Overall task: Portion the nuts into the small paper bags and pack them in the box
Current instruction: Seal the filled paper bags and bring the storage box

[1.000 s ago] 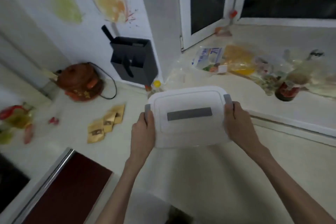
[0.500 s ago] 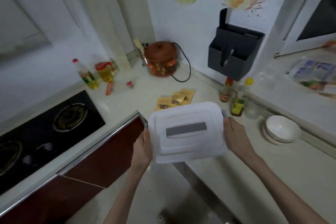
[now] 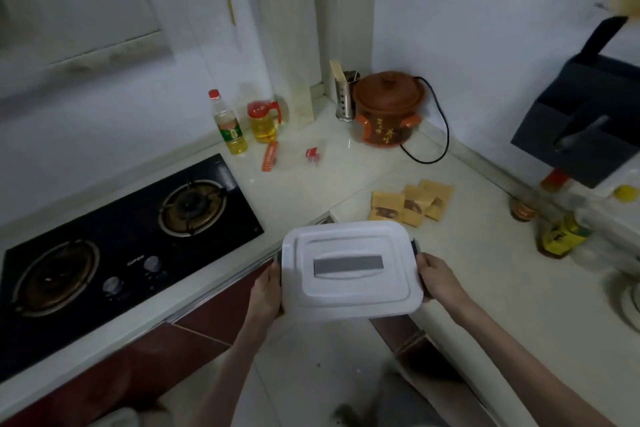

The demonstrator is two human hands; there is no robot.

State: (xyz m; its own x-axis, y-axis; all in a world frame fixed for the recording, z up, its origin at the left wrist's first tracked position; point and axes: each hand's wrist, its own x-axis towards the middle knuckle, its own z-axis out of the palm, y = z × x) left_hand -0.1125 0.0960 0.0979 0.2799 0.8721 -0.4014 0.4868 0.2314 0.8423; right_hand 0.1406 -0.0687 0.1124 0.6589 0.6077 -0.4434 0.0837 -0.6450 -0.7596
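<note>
The lidded white box [image 3: 349, 274] is held level above the counter corner [image 3: 485, 274], gripped at its left end by the left hand [image 3: 266, 291] and at its right end by the right hand [image 3: 438, 276]; three small paper bags [image 3: 410, 203] are observed lying on the counter just beyond it.

The shut lid of the box [image 3: 349, 270] hides whatever is inside. My left hand [image 3: 265, 291] and right hand [image 3: 438, 276] have their fingertips tucked out of sight under its ends. The black wall holder [image 3: 585, 121] is cut off by the right edge.
</note>
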